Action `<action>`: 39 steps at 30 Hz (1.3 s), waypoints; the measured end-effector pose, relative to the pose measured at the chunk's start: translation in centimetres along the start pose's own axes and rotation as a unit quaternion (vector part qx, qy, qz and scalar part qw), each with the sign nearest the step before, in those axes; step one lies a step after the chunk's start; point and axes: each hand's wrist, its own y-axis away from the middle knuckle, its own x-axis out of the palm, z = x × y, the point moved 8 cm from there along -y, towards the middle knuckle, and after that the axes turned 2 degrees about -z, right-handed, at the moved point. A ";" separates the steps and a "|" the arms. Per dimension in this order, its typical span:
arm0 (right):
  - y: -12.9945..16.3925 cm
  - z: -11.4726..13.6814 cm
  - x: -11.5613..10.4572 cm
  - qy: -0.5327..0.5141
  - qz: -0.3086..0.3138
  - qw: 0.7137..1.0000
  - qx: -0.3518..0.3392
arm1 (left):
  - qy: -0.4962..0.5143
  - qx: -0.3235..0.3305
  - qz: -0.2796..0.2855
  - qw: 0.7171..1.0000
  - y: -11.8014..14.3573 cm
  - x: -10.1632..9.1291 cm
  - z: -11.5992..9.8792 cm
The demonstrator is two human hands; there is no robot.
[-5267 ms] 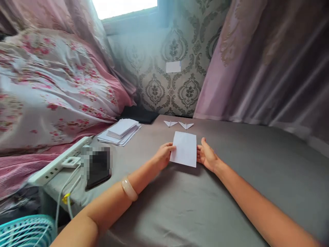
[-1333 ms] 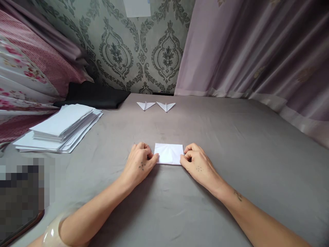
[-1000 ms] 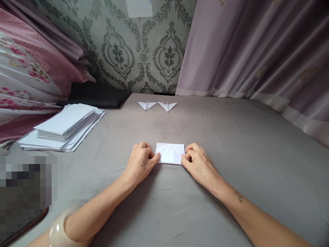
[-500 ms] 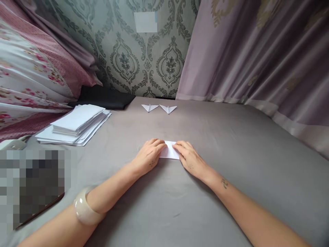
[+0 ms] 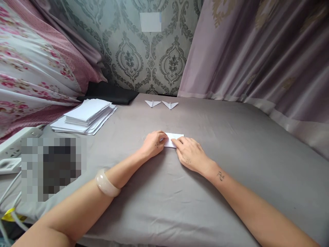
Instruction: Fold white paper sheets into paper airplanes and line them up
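a white power strip (image 5: 16,138) sits at the left edge, a pixelated dark object (image 5: 59,168) beside it. a paper stack (image 5: 86,115) lies left of centre, with two folded paper shapes (image 5: 170,105) at upper centre. mid-frame on the grey sheet (image 5: 231,147), the left hand (image 5: 155,143) pinches the left end of the folded paper (image 5: 169,142); the right hand (image 5: 191,152) lies across its right part, covering some, grip impossible to tell. a purple curtain (image 5: 257,51) hangs upper right.

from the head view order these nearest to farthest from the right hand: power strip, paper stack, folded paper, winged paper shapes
From the right hand:
1. Folded paper: touching it.
2. Winged paper shapes: ahead, toward the wall; the two too close to rank.
3. Paper stack: off to the left.
4. Power strip: left edge of the view.
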 end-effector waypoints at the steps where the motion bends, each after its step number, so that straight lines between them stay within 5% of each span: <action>1: 0.1 0.6 -0.1 0.014 0.000 1.000 -0.002 | -0.008 -0.003 -0.007 1.000 0.1 0.1 0.0; 12: 0.8 2.9 0.3 0.035 0.029 0.999 0.014 | -0.026 0.020 0.030 0.999 1.4 0.6 0.0; 30: 1.9 1.2 0.4 0.007 0.054 0.998 0.037 | -0.055 0.018 0.149 0.987 2.5 0.4 -0.2; 39: 2.0 0.5 -0.1 0.012 0.064 0.997 0.043 | -0.149 0.077 0.102 0.981 2.7 -0.6 -0.2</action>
